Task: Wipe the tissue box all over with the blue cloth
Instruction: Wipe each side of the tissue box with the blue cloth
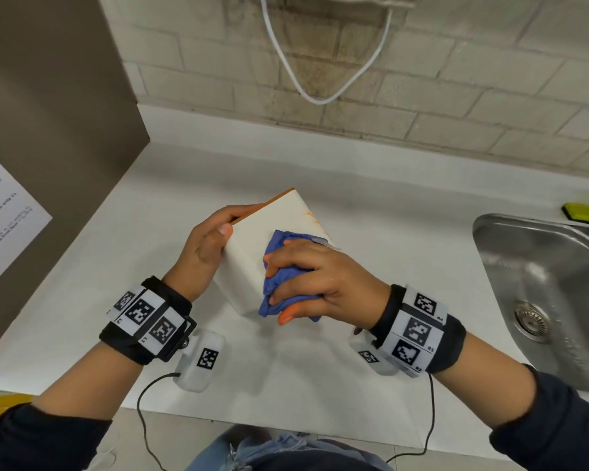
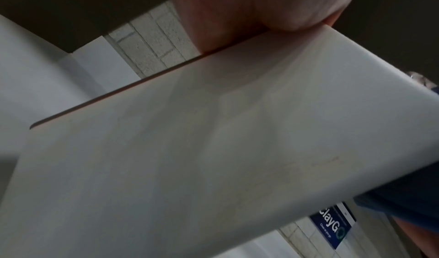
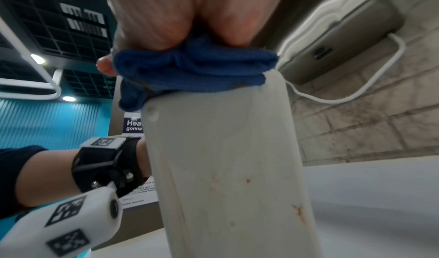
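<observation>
White counter (image 1: 371, 205) beside steel sink (image 1: 538, 266), below brick wall (image 1: 456, 79).

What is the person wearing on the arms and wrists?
Dark long sleeves. Each wrist carries a black band with white tiles printed with black square codes. A white camera pod, also coded, hangs under each wrist, trailing a thin black cable.

The tissue box (image 1: 252, 246) looks like smooth, matt white plastic, with rusty orange specks and streaks on one face (image 3: 228, 168) and a thin brown edge that looks like wood. The blue cloth (image 1: 279, 283) is soft, finely knitted fabric, bunched into folds. The desk (image 1: 371, 205) is smooth and matt white. The sink (image 1: 541, 277) is brushed, shiny metal. The wall (image 1: 439, 79) is rough, pale brick with dark grime, and a glossy white cable (image 1: 320, 100) hangs on it.
</observation>
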Action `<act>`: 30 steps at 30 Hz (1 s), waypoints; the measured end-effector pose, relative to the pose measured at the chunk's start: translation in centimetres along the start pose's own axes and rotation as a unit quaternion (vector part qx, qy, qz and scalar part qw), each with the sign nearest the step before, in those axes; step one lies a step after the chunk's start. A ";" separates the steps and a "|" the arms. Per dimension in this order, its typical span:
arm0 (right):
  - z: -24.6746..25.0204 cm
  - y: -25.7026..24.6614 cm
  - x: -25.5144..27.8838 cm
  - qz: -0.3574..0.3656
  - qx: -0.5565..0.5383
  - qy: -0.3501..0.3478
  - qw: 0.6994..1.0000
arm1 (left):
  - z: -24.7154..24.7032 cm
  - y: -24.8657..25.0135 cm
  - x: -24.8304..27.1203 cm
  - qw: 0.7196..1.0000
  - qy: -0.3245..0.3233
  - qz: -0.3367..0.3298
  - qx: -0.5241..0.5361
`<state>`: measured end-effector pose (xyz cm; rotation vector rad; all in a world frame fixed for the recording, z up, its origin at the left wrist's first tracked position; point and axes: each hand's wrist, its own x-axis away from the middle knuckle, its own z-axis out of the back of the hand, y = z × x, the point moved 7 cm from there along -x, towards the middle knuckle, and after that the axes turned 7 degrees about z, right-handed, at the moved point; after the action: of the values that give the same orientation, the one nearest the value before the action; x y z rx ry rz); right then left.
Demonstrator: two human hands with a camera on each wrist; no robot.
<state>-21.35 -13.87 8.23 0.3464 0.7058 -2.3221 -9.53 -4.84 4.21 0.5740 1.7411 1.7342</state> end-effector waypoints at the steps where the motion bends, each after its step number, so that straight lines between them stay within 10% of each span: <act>1: 0.2 0.2 0.3 -0.007 -0.006 0.008 1.000 | -0.1 0.0 0.1 1.000 -0.003 -0.001 -0.002; 9: 2.3 3.2 4.8 -0.094 0.014 0.052 0.994 | -0.8 0.6 0.6 1.000 -0.013 -0.003 -0.005; 14: 6.0 5.7 9.1 -0.332 -0.102 0.277 0.896 | -1.7 0.5 0.7 0.999 -0.041 -0.006 0.004; 17: 7.7 3.7 7.2 -0.270 -0.071 0.364 0.889 | -2.2 0.5 0.9 0.999 -0.048 -0.003 0.003; 30: 2.1 3.0 7.9 -0.281 -0.120 0.358 0.882 | -2.2 0.4 0.6 1.000 -0.024 -0.017 0.005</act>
<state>-25.31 -21.11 5.42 1.0254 1.6191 -2.5732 -11.55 -5.99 4.42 0.5811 1.7172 1.6757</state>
